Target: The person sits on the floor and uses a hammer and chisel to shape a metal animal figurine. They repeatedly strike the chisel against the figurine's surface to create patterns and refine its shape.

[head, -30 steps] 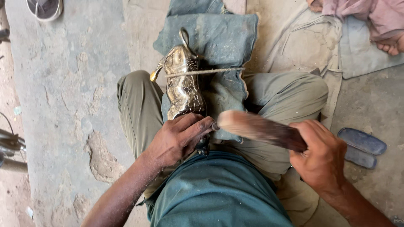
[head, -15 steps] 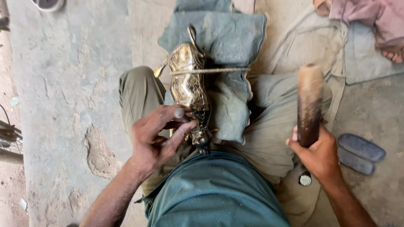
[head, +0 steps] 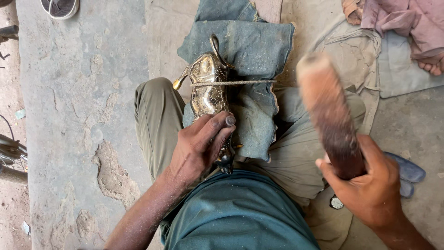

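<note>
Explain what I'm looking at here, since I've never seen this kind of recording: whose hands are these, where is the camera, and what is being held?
There is no machine here. A person sits on a concrete floor and wears a camera on the head, so the single picture looks straight down at their own lap and two bare hands. The left hand rests on a shiny metal animal-shaped figure, which lies on a folded blue-grey cloth over the legs. A thin cord runs across the figure and the cloth. The right hand has its grip closed around a thick brown wooden club, raised and blurred. Around the person: a pinkish cloth at the upper right, a blue sandal by the right leg, and a small round object, too small to identify.
</note>
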